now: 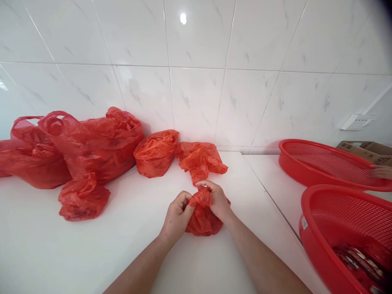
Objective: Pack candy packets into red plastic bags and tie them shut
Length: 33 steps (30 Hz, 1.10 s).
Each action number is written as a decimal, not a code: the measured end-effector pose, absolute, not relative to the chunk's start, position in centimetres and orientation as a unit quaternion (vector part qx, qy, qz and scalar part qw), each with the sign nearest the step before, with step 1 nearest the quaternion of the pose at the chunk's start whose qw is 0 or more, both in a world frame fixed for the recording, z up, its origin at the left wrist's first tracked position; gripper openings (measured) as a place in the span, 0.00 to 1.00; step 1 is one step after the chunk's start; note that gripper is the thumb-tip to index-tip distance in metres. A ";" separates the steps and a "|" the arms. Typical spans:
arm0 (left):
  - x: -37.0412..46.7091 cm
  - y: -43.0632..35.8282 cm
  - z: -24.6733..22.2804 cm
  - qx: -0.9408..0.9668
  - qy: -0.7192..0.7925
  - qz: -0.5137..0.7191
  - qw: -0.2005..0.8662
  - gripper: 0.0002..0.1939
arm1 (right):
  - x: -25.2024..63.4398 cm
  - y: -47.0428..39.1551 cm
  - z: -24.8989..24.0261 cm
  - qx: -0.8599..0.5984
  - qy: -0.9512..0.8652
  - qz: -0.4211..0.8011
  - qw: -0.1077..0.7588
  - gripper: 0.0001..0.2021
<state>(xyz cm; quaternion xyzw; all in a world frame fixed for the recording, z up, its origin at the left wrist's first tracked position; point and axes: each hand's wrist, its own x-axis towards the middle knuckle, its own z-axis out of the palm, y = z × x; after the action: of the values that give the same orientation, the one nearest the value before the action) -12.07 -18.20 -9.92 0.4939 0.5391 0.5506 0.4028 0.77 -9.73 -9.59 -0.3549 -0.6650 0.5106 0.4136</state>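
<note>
A small red plastic bag sits on the white counter in front of me. My left hand pinches its knotted top from the left side. On the right, my right hand grips the same bunched top, fingers curled over it. Both hands touch the bag's neck, and the bag's full lower part rests on the counter between my wrists.
Several more red bags line the tiled wall: two large ones at left, a small one, a round one, a crumpled one. Two red mesh baskets stand at right; another person's hand touches the far one.
</note>
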 end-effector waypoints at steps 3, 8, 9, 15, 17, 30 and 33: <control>-12.6 -17.7 -10.7 0.493 0.572 0.544 0.366 0.08 | 1.4 -8.8 -9.7 -0.294 -0.587 0.664 0.359 0.09; -13.0 -17.5 -11.2 0.501 0.599 0.540 0.314 0.03 | 2.8 -8.0 -9.5 -0.210 -0.493 0.779 0.326 0.10; -13.0 -17.5 -11.1 0.506 0.602 0.539 0.302 0.02 | 3.0 -7.9 -9.4 -0.197 -0.484 0.781 0.341 0.09; -13.6 -17.4 -10.8 0.571 0.574 0.557 0.186 0.04 | 3.5 -6.3 -10.2 -0.301 -0.528 0.660 0.442 0.10; -13.9 -17.4 -10.7 0.592 0.555 0.571 0.125 0.05 | 3.9 -5.4 -10.8 -0.408 -0.592 0.512 0.469 0.08; -13.7 -17.9 -9.9 0.483 0.551 0.648 0.209 0.05 | 5.4 -4.8 -12.4 -0.626 -0.617 0.290 0.377 0.11; -14.0 -17.8 -9.8 0.464 0.562 0.640 0.241 0.06 | 5.6 -4.8 -12.4 -0.617 -0.633 0.288 0.368 0.11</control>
<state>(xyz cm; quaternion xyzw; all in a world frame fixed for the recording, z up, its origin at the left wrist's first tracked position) -14.05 -17.80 -9.81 0.4643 0.5625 0.6403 0.2409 5.56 -4.77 -12.44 -0.6172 -0.6327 0.2882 0.3685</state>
